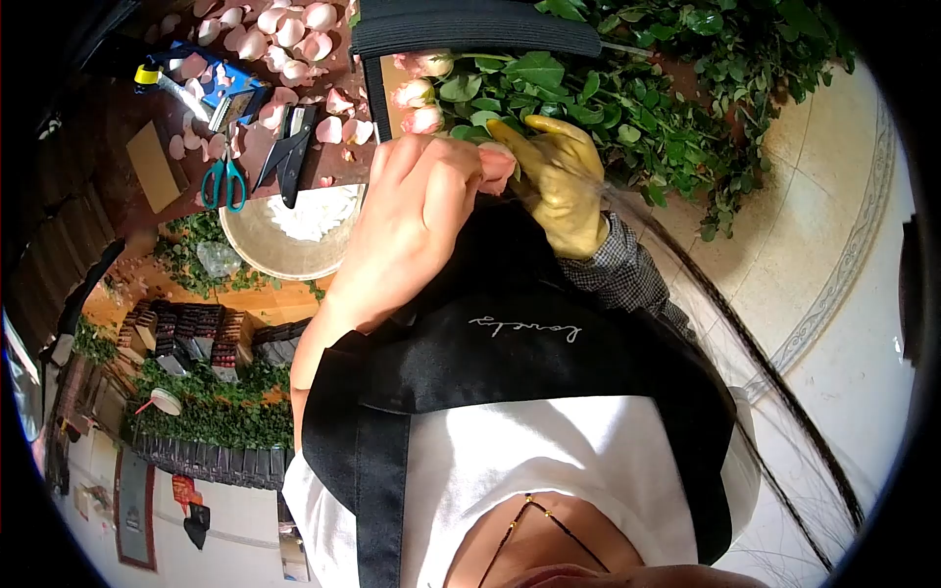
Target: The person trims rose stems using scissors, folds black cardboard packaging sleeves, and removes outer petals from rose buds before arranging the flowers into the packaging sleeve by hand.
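A pink rose (497,169) is between my two hands, at the near edge of the work surface. My left hand (417,201) is bare, with its bent fingers closed on the bloom from the left. My right hand (564,191), in a yellow glove, meets the rose from the right; two of its fingertips stick up, while the lower fingers curl in by the flower. The rose's stem is hidden. Several pale pink roses (417,93) with green leaves (539,73) lie just beyond my hands, under a black padded bar (475,34).
Loose petals (289,34), teal scissors (225,184), a black cutting tool (290,155), a blue box (218,78) and cardboard (157,167) lie at upper left. Below is a bowl (250,240) of white pieces. Leafy stems (725,147) hang at right. Black crates (206,456) stand lower left.
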The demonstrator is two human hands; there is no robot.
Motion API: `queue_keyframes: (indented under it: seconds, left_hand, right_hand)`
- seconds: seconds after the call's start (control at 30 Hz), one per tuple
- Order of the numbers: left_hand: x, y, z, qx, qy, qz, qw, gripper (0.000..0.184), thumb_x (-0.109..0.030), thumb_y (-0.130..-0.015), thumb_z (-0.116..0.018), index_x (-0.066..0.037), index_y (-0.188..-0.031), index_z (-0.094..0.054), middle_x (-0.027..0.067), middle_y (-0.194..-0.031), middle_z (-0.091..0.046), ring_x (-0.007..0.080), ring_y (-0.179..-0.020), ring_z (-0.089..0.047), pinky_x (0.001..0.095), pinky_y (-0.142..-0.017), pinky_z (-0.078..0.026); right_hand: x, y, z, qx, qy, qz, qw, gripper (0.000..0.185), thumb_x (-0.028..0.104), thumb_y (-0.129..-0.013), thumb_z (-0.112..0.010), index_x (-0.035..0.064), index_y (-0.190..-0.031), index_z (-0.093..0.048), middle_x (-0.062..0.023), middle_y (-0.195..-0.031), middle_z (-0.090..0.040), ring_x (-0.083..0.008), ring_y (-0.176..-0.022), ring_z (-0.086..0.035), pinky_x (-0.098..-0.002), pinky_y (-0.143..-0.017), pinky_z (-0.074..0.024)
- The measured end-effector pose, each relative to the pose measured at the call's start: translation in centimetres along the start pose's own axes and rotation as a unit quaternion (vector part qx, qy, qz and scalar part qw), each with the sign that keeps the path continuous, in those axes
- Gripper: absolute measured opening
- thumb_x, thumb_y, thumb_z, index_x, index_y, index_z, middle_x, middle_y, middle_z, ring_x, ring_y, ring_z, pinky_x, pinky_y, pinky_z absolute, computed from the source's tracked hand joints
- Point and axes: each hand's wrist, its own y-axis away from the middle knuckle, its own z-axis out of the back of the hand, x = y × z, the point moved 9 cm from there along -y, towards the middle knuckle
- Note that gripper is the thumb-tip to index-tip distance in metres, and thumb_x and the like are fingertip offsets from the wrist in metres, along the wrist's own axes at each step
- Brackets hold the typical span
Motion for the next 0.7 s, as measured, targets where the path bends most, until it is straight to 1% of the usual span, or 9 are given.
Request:
queue_keyframes:
  seconds: [0.17,0.27,0.37,0.47,0.57,0.6,0.63,0.67,0.7]
  left_hand:
    - [0.5,0.5,0.8,-0.037,-0.03,-0.005,0.999,0.037,0.006,-0.071,-0.07,-0.005,-0.1,-0.05,0.0068,-0.098,-0.061,0.0278,-0.085,-0.056,0.0391,-0.077,-0.041]
    - [2.1,1.2,2.6,-0.048,-0.115,0.042,0.991,0.038,0.005,-0.069,-0.072,-0.005,-0.098,-0.05,0.008,-0.09,-0.056,0.0293,-0.08,-0.052,0.0399,-0.071,-0.038]
    - [4.1,2.2,4.8,-0.1,-0.174,0.147,0.968,0.017,-0.003,-0.08,-0.073,-0.006,-0.083,-0.056,0.0052,-0.073,-0.055,0.0254,-0.069,-0.052,0.0377,-0.067,-0.038]
    - [5.9,3.7,5.1,-0.093,-0.252,0.195,0.943,0.019,-0.011,-0.088,-0.07,-0.006,-0.075,-0.057,0.0065,-0.062,-0.053,0.0261,-0.063,-0.052,0.0382,-0.063,-0.039]
    - [8.3,5.6,5.1,-0.113,-0.289,0.243,0.919,0.026,-0.022,-0.096,-0.063,-0.003,-0.079,-0.059,0.0104,-0.062,-0.052,0.0307,-0.064,-0.052,0.0408,-0.062,-0.04]
    - [9.1,6.3,5.3,-0.113,-0.293,0.272,0.91,0.016,-0.018,-0.095,-0.065,-0.003,-0.09,-0.064,0.0109,-0.07,-0.057,0.0302,-0.067,-0.057,0.0408,-0.064,-0.043]
    - [9.1,6.6,5.3,-0.12,-0.293,0.28,0.906,0.016,-0.018,-0.095,-0.065,-0.003,-0.09,-0.064,0.0109,-0.07,-0.057,0.0302,-0.067,-0.057,0.0408,-0.064,-0.043]
    - [9.0,6.7,5.4,-0.155,-0.236,0.287,0.916,0.012,-0.015,-0.094,-0.065,-0.003,-0.096,-0.064,0.0114,-0.075,-0.06,0.0294,-0.071,-0.059,0.0403,-0.067,-0.045]
    - [8.7,6.8,5.5,-0.189,-0.177,0.293,0.921,0.013,-0.012,-0.093,-0.065,-0.003,-0.103,-0.065,0.0119,-0.081,-0.062,0.0285,-0.075,-0.062,0.0397,-0.069,-0.048]
  right_hand:
    - [0.0,0.3,-0.2,-0.03,0.038,0.024,0.999,0.045,0.01,-0.072,-0.069,0.0038,-0.117,-0.069,-0.0016,-0.065,-0.063,-0.0164,-0.063,-0.061,-0.0327,-0.094,-0.0518]
    - [0.2,0.3,0.0,-0.059,0.035,0.034,0.997,0.048,0.008,-0.068,-0.07,0.0037,-0.115,-0.069,-0.0019,-0.068,-0.065,-0.0167,-0.064,-0.062,-0.0331,-0.093,-0.0524]
    - [0.1,0.2,0.0,-0.047,-0.005,0.029,0.998,0.048,0.007,-0.066,-0.071,0.0031,-0.115,-0.069,-0.0023,-0.071,-0.066,-0.0173,-0.065,-0.062,-0.0335,-0.092,-0.0531]
    - [0.0,0.1,0.0,-0.029,-0.016,0.022,0.999,0.047,0.007,-0.066,-0.072,0.0029,-0.114,-0.069,-0.004,-0.073,-0.067,-0.0209,-0.067,-0.063,-0.0343,-0.09,-0.0536]
    - [0.9,-1.2,0.4,-0.002,0.009,0.04,0.999,0.046,0.008,-0.067,-0.074,0.0046,-0.113,-0.068,-0.0066,-0.072,-0.066,-0.0267,-0.07,-0.063,-0.0373,-0.087,-0.0536]
    - [0.5,-1.4,0.3,-0.005,-0.028,0.018,0.999,0.042,0.009,-0.068,-0.074,0.0064,-0.109,-0.068,-0.0079,-0.071,-0.065,-0.0291,-0.071,-0.063,-0.0398,-0.081,-0.0533]
    - [0.5,-1.8,0.2,0.0,-0.029,0.028,0.999,0.042,0.009,-0.068,-0.074,0.0064,-0.109,-0.068,-0.0079,-0.071,-0.065,-0.0291,-0.071,-0.063,-0.0398,-0.081,-0.0533]
    - [0.5,-2.1,-0.2,0.038,-0.022,0.043,0.998,0.038,0.01,-0.069,-0.073,0.0082,-0.106,-0.068,-0.0078,-0.072,-0.066,-0.0291,-0.072,-0.064,-0.0402,-0.077,-0.0525]
    - [0.6,-2.9,-1.4,0.13,0.006,0.03,0.991,0.028,0.012,-0.072,-0.071,0.0108,-0.099,-0.068,-0.008,-0.073,-0.067,-0.0293,-0.072,-0.065,-0.0401,-0.073,-0.0518]
